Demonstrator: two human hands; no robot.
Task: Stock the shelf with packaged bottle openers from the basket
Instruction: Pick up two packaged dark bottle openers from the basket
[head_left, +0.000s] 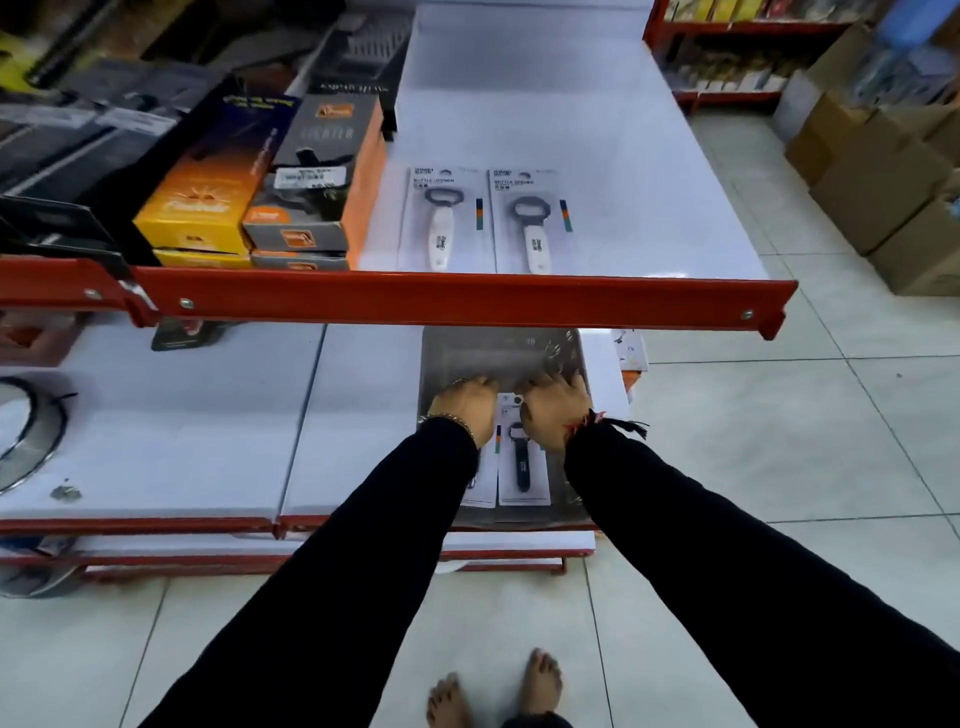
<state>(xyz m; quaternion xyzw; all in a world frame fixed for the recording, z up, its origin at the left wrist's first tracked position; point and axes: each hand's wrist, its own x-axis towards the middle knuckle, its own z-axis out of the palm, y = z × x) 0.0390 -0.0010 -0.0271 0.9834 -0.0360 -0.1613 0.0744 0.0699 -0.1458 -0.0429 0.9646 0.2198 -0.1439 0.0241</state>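
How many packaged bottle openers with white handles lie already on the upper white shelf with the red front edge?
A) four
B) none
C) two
C: two carded bottle openers with white handles lie side by side on the upper white shelf, beside the orange and grey boxes.

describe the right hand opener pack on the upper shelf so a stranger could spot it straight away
Find the upper shelf with its red front rail. Two carded bottle openers lie flat just behind the rail; this pack is the right one, farther from the orange boxes than its twin.
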